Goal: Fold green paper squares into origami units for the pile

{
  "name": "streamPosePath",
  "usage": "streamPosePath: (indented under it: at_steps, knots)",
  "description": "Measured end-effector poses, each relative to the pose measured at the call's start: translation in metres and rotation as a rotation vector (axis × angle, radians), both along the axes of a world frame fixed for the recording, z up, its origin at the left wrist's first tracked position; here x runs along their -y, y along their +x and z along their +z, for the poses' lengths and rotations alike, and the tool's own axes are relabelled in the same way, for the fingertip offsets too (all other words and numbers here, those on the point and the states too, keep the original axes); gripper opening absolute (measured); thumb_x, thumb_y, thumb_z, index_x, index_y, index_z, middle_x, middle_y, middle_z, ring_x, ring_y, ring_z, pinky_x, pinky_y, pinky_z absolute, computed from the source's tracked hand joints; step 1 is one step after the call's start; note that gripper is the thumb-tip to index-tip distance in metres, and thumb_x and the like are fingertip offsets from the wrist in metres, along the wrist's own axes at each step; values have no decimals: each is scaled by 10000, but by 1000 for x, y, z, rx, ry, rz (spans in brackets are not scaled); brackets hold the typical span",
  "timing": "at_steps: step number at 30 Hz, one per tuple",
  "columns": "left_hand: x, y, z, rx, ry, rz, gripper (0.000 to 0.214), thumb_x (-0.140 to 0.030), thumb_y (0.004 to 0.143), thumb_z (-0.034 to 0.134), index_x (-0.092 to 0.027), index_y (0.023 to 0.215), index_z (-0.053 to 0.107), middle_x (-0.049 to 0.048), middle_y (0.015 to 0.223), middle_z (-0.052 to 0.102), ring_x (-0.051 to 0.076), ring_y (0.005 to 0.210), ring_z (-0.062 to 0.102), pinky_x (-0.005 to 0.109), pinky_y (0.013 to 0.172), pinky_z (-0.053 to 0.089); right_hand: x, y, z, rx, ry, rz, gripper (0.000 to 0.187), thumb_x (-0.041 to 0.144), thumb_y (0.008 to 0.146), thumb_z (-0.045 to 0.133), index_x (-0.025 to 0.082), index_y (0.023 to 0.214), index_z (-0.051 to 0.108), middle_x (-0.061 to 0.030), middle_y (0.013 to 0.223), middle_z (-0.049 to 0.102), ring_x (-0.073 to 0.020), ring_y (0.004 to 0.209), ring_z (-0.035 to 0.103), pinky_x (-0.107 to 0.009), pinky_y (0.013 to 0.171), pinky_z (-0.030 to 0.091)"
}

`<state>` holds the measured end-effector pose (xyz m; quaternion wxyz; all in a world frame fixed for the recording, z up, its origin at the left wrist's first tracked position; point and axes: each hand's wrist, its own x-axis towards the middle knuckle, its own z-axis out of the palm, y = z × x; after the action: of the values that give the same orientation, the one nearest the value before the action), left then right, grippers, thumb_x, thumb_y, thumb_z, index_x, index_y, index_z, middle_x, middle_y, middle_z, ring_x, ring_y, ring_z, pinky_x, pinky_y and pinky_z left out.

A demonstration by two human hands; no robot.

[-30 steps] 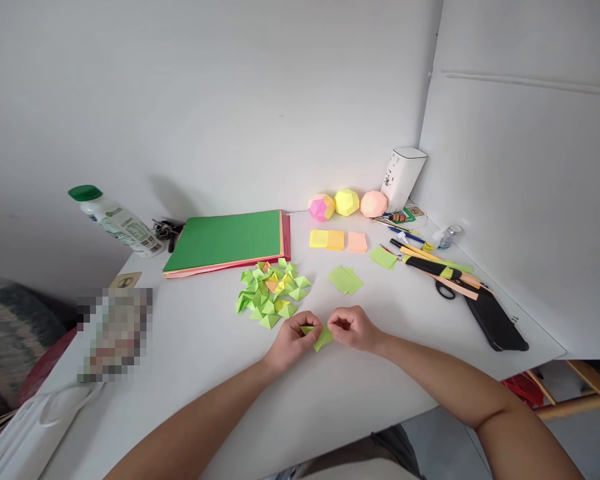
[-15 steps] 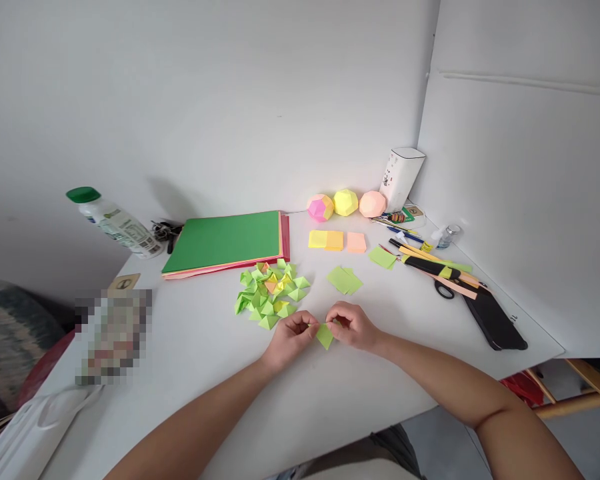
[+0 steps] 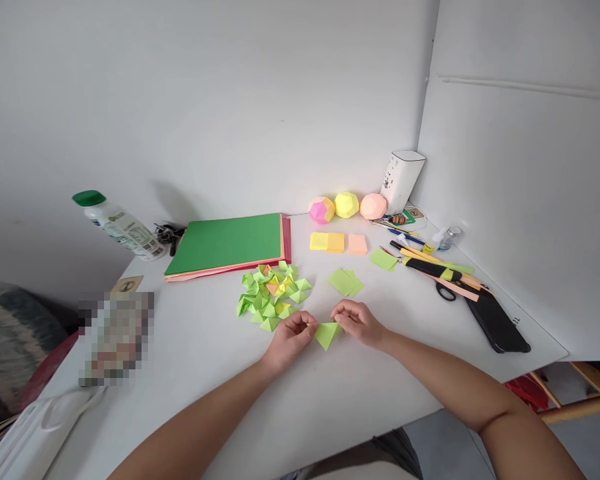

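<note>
A small light-green piece of paper (image 3: 326, 335), folded into a triangle, points its tip toward me. My left hand (image 3: 291, 337) pinches its left corner between thumb and fingertips. At the right corner, my right hand (image 3: 361, 325) has its fingers curled, with thumb and fingertips together against the paper's edge. Just beyond my left hand lies a pile of folded paper pieces (image 3: 267, 297), mostly green with some yellow and orange. Flat green paper squares (image 3: 345, 282) overlap beyond my right hand.
Yellow and orange note pads (image 3: 327, 242) and a pink pad (image 3: 357, 245) lie farther back. Behind them sit three faceted paper balls (image 3: 347, 205). Coloured sheets (image 3: 230, 241) are stacked at left, near a bottle (image 3: 125, 228). Scissors (image 3: 446, 291) and a black phone-like object (image 3: 497, 323) lie right.
My right hand has shifted slightly right and its fingers have loosened, so more of the green triangle shows. My left hand keeps its pinch in nearly the same spot.
</note>
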<state>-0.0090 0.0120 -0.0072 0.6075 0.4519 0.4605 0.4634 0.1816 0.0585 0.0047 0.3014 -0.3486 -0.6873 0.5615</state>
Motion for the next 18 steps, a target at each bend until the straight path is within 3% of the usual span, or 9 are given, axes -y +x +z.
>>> streamPosePath:
  at_steps: [4,8,12,18]
  knots:
    - [0,2,0,27,-1,41,274,-420,713,651,-169,768,556,-75,507,402,60,434,348,193,438,256,2,-1,-3,16,-43,44,232,389,780,576,157,798,565,72,488,380,-61,433,321,-187,404,300]
    - [1,4,1,46,11,41,360,-401,702,671,-188,954,527,-66,579,475,82,479,460,221,498,375,2,-3,-4,-1,-86,-14,272,421,767,593,158,838,602,57,513,445,-76,441,421,-208,427,404]
    - [1,4,2,29,-20,29,400,-409,690,675,-189,981,511,-54,602,518,101,516,509,245,542,420,1,-3,-1,-54,-178,-26,291,418,747,620,151,863,623,37,587,503,-79,473,478,-218,448,436]
    - [-1,0,3,65,-39,-21,390,-368,692,687,-184,995,526,-57,604,503,73,490,450,209,501,362,-4,-3,0,-103,-317,-48,267,392,712,664,135,779,635,31,576,520,-68,488,450,-195,437,361]
